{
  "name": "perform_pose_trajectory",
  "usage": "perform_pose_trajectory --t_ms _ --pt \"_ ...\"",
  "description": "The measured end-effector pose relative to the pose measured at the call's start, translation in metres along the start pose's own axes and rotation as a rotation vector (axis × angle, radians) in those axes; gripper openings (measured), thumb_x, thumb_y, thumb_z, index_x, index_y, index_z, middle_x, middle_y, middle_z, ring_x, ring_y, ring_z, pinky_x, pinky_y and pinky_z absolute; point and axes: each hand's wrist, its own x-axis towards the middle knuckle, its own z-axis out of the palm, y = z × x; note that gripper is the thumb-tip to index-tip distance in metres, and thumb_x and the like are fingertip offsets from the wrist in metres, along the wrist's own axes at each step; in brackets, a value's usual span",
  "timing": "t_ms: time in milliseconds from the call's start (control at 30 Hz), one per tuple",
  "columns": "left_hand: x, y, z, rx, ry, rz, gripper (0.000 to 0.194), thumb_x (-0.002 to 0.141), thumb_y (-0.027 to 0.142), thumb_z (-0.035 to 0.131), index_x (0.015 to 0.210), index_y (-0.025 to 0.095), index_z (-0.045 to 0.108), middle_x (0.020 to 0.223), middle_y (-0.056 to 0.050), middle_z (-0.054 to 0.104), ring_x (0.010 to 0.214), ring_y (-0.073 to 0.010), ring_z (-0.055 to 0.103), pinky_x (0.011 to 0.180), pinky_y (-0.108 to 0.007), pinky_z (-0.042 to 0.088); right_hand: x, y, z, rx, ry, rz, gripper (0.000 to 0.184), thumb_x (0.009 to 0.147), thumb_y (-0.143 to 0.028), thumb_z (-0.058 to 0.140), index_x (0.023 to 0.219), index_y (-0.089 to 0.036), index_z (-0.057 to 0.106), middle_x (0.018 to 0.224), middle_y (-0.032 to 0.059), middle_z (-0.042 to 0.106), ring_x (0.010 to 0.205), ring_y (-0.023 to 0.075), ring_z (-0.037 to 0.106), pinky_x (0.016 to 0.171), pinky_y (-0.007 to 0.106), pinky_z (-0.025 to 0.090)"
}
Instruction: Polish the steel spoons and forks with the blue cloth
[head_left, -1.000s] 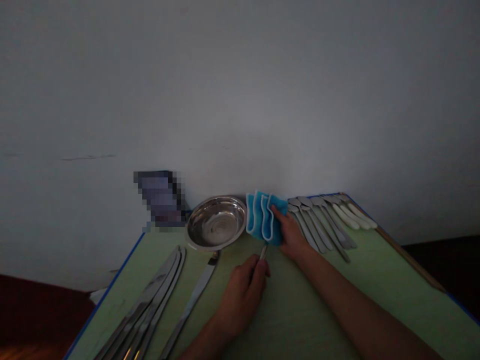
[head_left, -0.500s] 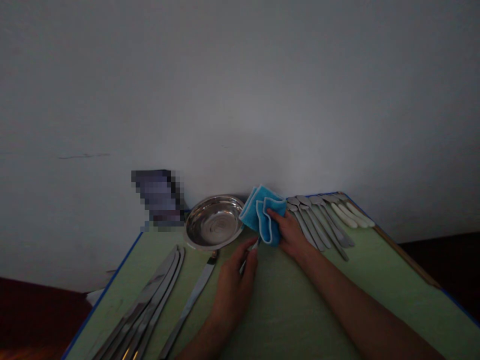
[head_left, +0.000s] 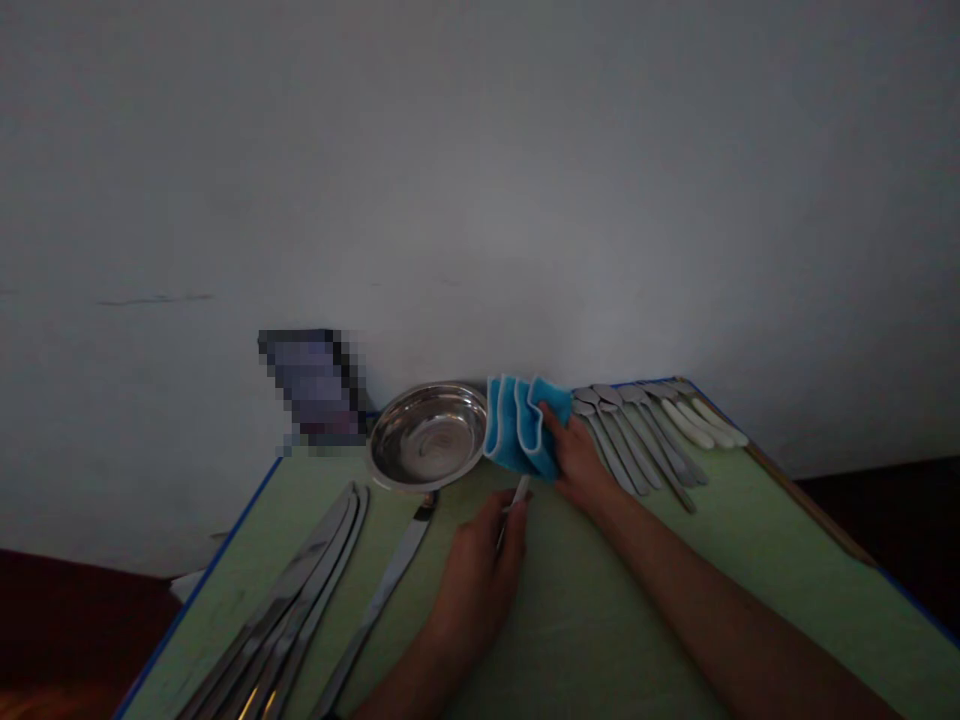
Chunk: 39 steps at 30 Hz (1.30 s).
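My right hand (head_left: 581,462) grips a folded blue cloth (head_left: 517,430) with white edging, held up just right of the bowl's rim. My left hand (head_left: 480,570) is closed around a slim piece of metal cutlery (head_left: 520,490). Its pale end pokes out past my thumb, just below the cloth; the rest is hidden in my palm, so its kind cannot be told. A shiny steel bowl (head_left: 431,440) stands behind my left hand. One table knife (head_left: 390,590) lies alone to the left of that hand, its tip near the bowl.
Several table knives (head_left: 300,590) lie bunched on the left of the green table (head_left: 622,640). Several spoons (head_left: 619,440) and white-handled cutlery (head_left: 697,425) lie at the back right. A blurred, dark-edged panel (head_left: 311,385) leans against the wall (head_left: 480,180).
The cloth has spread into upright folds and come away from the cutlery's end. My left hand has shifted slightly right and toward me, and more of the pale end shows.
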Motion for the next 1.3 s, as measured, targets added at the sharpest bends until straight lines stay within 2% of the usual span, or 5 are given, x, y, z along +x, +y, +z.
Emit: perform_pose_trajectory --t_ms 300,433,633,1033,1300 --pt "0.002 -0.005 0.001 -0.132 -0.027 -0.019 0.025 0.088 0.038 0.034 0.089 0.018 0.049 0.057 0.004 0.045 0.051 -0.0129 0.043 0.048 -0.023 0.033 -0.008 -0.003 0.0 -0.107 -0.104 0.04 0.033 0.058 -0.027 0.074 0.089 -0.021 0.064 0.085 0.0 0.07 0.074 0.0166 0.063 0.072 0.03 0.048" --pt "0.002 -0.002 0.0 -0.077 -0.019 -0.029 0.026 0.087 0.038 0.037 0.093 0.017 0.051 0.059 0.002 0.051 0.053 -0.0142 0.048 0.051 -0.025 0.034 -0.005 0.0 0.0 -0.1 -0.074 0.06 0.028 0.065 -0.039 0.068 0.085 -0.021 0.064 0.08 0.0001 0.07 0.075 0.0177 0.064 0.073 0.031 0.047" --pt "0.002 -0.002 -0.001 -0.061 -0.056 -0.021 0.033 0.087 0.041 0.036 0.089 0.016 0.057 0.051 0.004 0.043 0.048 -0.0125 0.044 0.047 -0.023 0.031 -0.002 0.002 -0.001 -0.08 -0.002 0.108 0.04 0.068 -0.058 0.057 0.07 -0.019 0.063 0.066 0.0023 0.068 0.072 0.0206 0.064 0.067 0.033 0.048" --pt "-0.001 0.0 -0.001 0.056 -0.085 0.031 0.035 0.088 0.038 0.033 0.092 0.017 0.061 0.048 0.003 0.042 0.046 -0.0146 0.045 0.047 -0.024 0.03 -0.001 0.008 0.003 -0.088 0.169 -0.089 0.035 0.07 -0.055 0.056 0.068 -0.02 0.057 0.059 -0.0023 0.062 0.064 0.0168 0.059 0.06 0.027 0.044" --pt "0.0 0.001 -0.002 -0.073 -0.02 -0.016 0.035 0.088 0.04 0.033 0.091 0.016 0.058 0.049 0.004 0.04 0.046 -0.0133 0.041 0.046 -0.023 0.031 -0.003 0.0 -0.001 -0.094 -0.051 0.0 0.027 0.066 -0.037 0.067 0.086 -0.02 0.062 0.077 -0.0014 0.068 0.07 0.0158 0.062 0.07 0.028 0.047"
